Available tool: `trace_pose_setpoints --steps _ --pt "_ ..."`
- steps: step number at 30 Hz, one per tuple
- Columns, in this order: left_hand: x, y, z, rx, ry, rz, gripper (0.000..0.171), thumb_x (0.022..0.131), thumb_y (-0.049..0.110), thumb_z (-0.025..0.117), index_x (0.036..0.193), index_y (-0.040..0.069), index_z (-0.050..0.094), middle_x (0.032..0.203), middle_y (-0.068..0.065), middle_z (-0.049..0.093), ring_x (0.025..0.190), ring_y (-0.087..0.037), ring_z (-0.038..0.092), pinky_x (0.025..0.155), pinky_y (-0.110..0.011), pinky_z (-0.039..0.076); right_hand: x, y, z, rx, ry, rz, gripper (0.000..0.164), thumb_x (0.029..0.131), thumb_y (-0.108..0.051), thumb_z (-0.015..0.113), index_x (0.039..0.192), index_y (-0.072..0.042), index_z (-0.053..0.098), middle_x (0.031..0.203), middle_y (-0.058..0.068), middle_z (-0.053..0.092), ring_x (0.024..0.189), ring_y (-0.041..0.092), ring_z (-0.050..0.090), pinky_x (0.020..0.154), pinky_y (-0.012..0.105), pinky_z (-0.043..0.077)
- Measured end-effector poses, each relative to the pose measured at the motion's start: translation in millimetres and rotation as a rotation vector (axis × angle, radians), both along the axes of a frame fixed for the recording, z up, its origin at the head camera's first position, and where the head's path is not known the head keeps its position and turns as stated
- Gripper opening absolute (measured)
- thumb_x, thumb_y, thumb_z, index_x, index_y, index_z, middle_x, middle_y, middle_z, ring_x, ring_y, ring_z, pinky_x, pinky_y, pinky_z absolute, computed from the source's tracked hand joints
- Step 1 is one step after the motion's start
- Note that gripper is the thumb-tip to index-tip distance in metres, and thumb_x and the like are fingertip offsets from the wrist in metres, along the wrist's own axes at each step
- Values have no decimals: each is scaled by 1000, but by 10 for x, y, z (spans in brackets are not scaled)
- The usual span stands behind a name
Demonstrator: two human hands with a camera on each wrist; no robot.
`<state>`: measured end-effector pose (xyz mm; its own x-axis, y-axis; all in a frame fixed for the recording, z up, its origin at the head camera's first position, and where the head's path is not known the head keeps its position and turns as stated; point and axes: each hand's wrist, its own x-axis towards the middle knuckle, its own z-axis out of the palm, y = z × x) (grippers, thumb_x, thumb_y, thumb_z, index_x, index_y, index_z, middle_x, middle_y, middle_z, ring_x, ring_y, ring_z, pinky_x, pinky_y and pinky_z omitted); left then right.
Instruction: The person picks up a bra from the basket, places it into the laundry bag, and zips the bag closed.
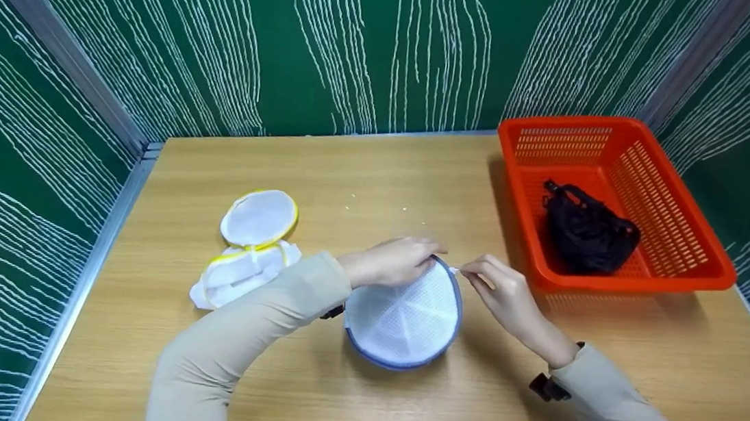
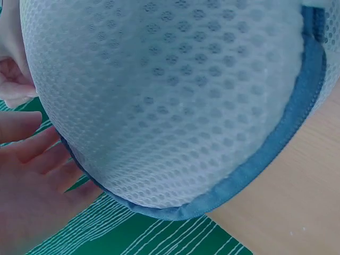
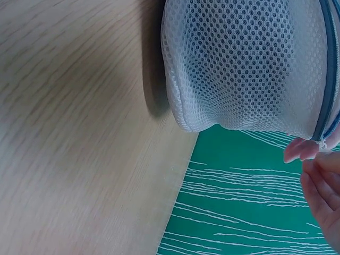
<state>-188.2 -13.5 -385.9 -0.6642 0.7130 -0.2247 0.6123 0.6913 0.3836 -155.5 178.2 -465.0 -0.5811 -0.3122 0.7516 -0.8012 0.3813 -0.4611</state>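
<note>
A round white mesh laundry bag (image 1: 406,317) with blue zipper trim stands on the table in front of me. My left hand (image 1: 392,262) lies at its far rim; in the left wrist view its fingers (image 2: 50,159) stretch out against the bag's edge, with the thumb apart from it. At the bag's right rim, my right hand (image 1: 501,297) pinches the small white zipper pull (image 3: 322,144) between thumb and finger. The zipper trim (image 3: 330,69) runs round the top of the mesh side in the right wrist view.
An orange plastic basket (image 1: 694,255) stands at the right, holding a bunched black cloth item (image 1: 590,231). Left of the bag lies a white mesh piece with yellow trim (image 1: 258,218). Tiny white bits are scattered behind the bag. Green walls enclose the table (image 1: 302,396).
</note>
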Motion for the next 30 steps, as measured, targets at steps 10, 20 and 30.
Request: trace_pose_setpoints --steps 10,20,30 --pt "19 3 -14 -50 49 -56 30 95 14 38 120 5 52 117 -8 56 109 -21 51 93 -28 40 -5 -15 4 -1 15 1 23 66 19 65 78 0 64 74 5 60 70 15 57 67 13 44" --pt "51 -83 3 -67 116 -71 22 94 14 40 106 8 58 100 -7 63 92 -21 60 77 -26 48 7 -60 16 13 40 41 26 65 20 64 81 -1 64 75 6 61 69 15 58 67 13 45" --pt "109 -237 25 -33 77 -35 23 95 14 39 107 7 56 103 -7 62 95 -19 58 80 -24 47 37 -135 68 28 36 52 24 66 18 65 81 0 64 76 5 60 69 16 57 68 14 45"
